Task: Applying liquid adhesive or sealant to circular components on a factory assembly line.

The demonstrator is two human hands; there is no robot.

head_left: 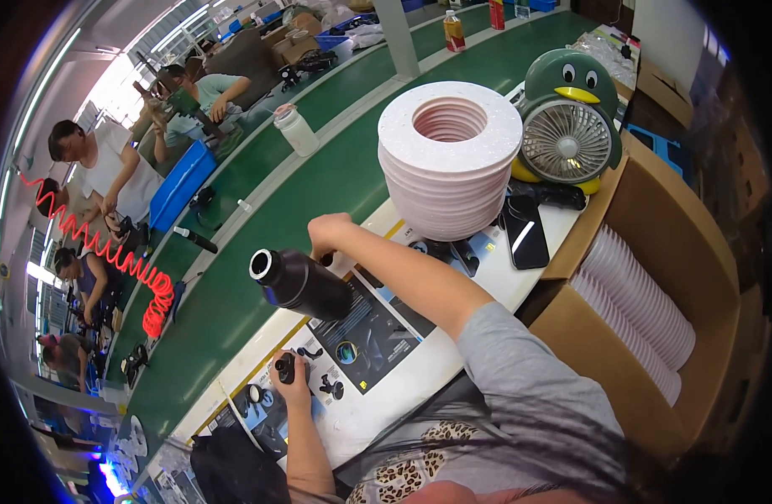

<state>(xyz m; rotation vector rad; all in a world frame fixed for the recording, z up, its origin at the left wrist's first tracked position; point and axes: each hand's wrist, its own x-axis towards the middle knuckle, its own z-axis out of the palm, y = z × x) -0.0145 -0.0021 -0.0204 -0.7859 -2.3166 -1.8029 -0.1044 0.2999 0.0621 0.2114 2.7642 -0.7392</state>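
Note:
My left hand (295, 388) is closed around a small black part (284, 367) above a printed instruction sheet (365, 336) on the white bench. My right hand (330, 233) reaches forward as a closed fist at the bench's far edge, just behind a black bottle-like cylinder (304, 284) with an open round mouth. What the fist holds is hidden. The cylinder stands between my two hands, leaning left in the picture.
A tall stack of pink-white foam rings (450, 164) stands ahead on the right, with a green penguin-shaped fan (568, 126) and a dark phone (525, 233) beside it. A cardboard box (655, 210) of rings sits on the right. Behind the bench runs a green conveyor (260, 252), where other people work.

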